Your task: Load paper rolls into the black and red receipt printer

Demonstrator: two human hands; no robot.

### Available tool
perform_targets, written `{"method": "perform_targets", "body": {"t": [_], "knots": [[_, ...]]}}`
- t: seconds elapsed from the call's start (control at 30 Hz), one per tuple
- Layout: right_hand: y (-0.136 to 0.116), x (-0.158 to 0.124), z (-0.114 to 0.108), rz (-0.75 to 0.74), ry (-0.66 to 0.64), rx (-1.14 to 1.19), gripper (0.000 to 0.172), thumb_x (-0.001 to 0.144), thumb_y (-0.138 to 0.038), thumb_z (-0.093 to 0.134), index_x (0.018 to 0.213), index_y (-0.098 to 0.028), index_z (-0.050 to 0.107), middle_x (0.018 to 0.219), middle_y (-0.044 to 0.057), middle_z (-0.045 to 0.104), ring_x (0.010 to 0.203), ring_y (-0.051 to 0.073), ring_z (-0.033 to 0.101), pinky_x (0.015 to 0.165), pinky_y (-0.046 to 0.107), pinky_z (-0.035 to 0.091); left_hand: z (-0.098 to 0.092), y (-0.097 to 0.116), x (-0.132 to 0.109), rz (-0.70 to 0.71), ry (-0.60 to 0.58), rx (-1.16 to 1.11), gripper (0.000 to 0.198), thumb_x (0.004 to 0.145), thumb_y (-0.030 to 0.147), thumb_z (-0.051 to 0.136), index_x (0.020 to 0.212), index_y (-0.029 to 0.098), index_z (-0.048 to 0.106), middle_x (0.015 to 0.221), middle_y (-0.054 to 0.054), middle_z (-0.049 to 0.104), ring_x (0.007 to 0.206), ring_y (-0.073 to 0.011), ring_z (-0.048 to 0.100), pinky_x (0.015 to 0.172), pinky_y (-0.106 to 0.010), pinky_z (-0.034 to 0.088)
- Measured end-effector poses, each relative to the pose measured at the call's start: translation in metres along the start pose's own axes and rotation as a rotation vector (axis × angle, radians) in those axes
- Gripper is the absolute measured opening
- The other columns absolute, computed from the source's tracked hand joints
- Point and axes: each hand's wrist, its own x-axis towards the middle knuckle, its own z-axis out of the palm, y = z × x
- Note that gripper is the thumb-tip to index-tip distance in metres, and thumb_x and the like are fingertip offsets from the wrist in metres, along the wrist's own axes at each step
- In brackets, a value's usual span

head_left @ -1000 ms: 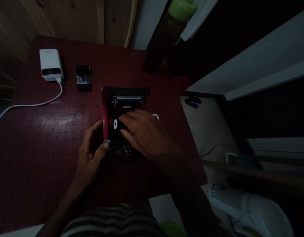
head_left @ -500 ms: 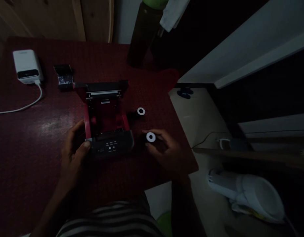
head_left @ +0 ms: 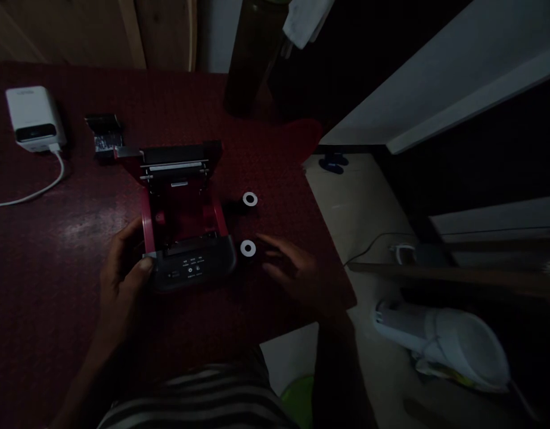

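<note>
A red and black label printer [head_left: 192, 265] sits on the table with its lid raised and its red inner bay exposed. My left hand [head_left: 125, 268] grips the printer's left side, thumb on the front corner and fingers along the outer wall. Close to the printer's right front corner stands a small roll [head_left: 248, 248] with a white ring-shaped top and dark centre. A similar roll [head_left: 250, 199] stands farther back. My right hand [head_left: 295, 268] is just right of the nearer roll, apart from it, fingers spread and holding nothing.
A white power bank [head_left: 36, 116] with a white cable lies at the far left. Behind the printer is a small dark open object [head_left: 105, 136]. A tall dark bottle [head_left: 250, 65] stands at the back. The red table [head_left: 78, 286] ends at the right, above the floor.
My right hand has let go of the nearer roll, which now stands closer to the printer. The view has shifted slightly. My left hand keeps its hold on the printer.
</note>
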Motion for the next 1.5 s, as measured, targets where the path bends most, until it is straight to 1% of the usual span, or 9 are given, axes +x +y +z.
{"method": "perform_targets", "body": {"t": [0.13, 0.27, 0.4, 0.53, 0.67, 0.77, 1.0, 1.3, 1.5], "knots": [[-0.002, 0.032, -0.008, -0.001, 0.171, 0.058, 0.031, 0.100, -0.031, 0.076, 0.130, -0.027, 0.085, 0.128, 0.008, 0.090, 0.116, 0.028, 0.086, 0.106, 0.052, 0.069, 0.001, 0.000, 0.000, -0.005, 0.004, -0.009, 0.055, 0.104, 0.055, 0.077, 0.155, 0.035, 0.073, 0.160, -0.003, 0.074, 0.153, -0.0368, 0.065, 0.122, -0.047, 0.058], [0.002, 0.085, 0.019, -0.056, 0.198, 0.149, 0.047, 0.087, -0.029, 0.086, 0.134, -0.026, 0.080, 0.139, 0.010, 0.086, 0.120, 0.028, 0.082, 0.103, 0.050, 0.068, 0.001, -0.003, 0.000, -0.004, 0.006, -0.021, 0.055, 0.103, 0.058, 0.078, 0.152, 0.035, 0.075, 0.160, -0.003, 0.074, 0.153, -0.0379, 0.065, 0.122, -0.048, 0.059], [0.007, 0.113, 0.041, -0.085, 0.203, 0.113, 0.034, 0.084, -0.033, 0.088, 0.117, -0.025, 0.081, 0.125, 0.006, 0.088, 0.120, 0.030, 0.079, 0.110, 0.053, 0.063, 0.000, -0.002, -0.002, -0.054, -0.002, -0.031, 0.059, 0.102, 0.061, 0.078, 0.156, 0.036, 0.072, 0.159, -0.003, 0.074, 0.153, -0.0390, 0.065, 0.120, -0.050, 0.061], [-0.009, 0.096, 0.022, -0.104, 0.210, 0.127, 0.031, 0.089, -0.039, 0.085, 0.117, -0.027, 0.080, 0.121, 0.004, 0.088, 0.118, 0.029, 0.080, 0.111, 0.053, 0.063, 0.000, 0.001, -0.004, -0.060, -0.002, -0.026, 0.060, 0.105, 0.058, 0.076, 0.160, 0.036, 0.070, 0.166, -0.002, 0.071, 0.159, -0.0388, 0.060, 0.125, -0.051, 0.057], [-0.058, 0.058, -0.017, -0.188, 0.110, 0.114, 0.033, 0.094, -0.031, 0.086, 0.126, -0.032, 0.081, 0.129, 0.002, 0.087, 0.127, 0.027, 0.081, 0.114, 0.048, 0.064, 0.000, -0.001, -0.005, -0.063, -0.003, -0.024, 0.061, 0.106, 0.056, 0.075, 0.163, 0.035, 0.068, 0.169, -0.002, 0.068, 0.162, -0.0378, 0.058, 0.129, -0.049, 0.053], [-0.096, 0.046, -0.027, -0.277, -0.033, -0.054, 0.035, 0.100, -0.033, 0.084, 0.135, -0.034, 0.081, 0.133, 0.002, 0.086, 0.126, 0.029, 0.081, 0.112, 0.048, 0.065, 0.001, -0.004, -0.006, -0.044, 0.003, -0.028, 0.060, 0.107, 0.056, 0.075, 0.163, 0.034, 0.068, 0.168, -0.004, 0.069, 0.160, -0.0376, 0.060, 0.129, -0.050, 0.053], [-0.128, 0.082, 0.030, -0.605, -0.265, -0.468, 0.026, 0.106, -0.017, 0.073, 0.129, -0.027, 0.078, 0.124, 0.005, 0.086, 0.115, 0.029, 0.078, 0.106, 0.049, 0.066, 0.002, 0.002, -0.005, -0.037, -0.044, -0.074, 0.058, 0.108, 0.051, 0.073, 0.162, 0.029, 0.067, 0.162, -0.009, 0.072, 0.149, -0.0358, 0.069, 0.118, -0.048, 0.060], [-0.167, 0.090, 0.084, -0.362, -0.411, -1.026, 0.028, 0.105, -0.001, 0.065, 0.121, -0.018, 0.081, 0.118, 0.014, 0.087, 0.119, 0.032, 0.081, 0.096, 0.041, 0.063, -0.002, -0.002, -0.005, -0.036, -0.059, -0.068, 0.063, 0.106, 0.054, 0.073, 0.162, 0.028, 0.066, 0.164, -0.011, 0.069, 0.152, -0.0378, 0.066, 0.126, -0.055, 0.053], [-0.154, 0.110, 0.088, -0.387, -0.473, -0.951, 0.032, 0.103, 0.000, 0.067, 0.119, -0.023, 0.083, 0.107, 0.008, 0.088, 0.097, 0.027, 0.085, 0.079, 0.033, 0.060, -0.002, -0.001, -0.006, -0.043, -0.069, -0.070, 0.059, 0.107, 0.051, 0.073, 0.162, 0.031, 0.065, 0.163, -0.010, 0.070, 0.155, -0.0387, 0.063, 0.131, -0.057, 0.049]]}}
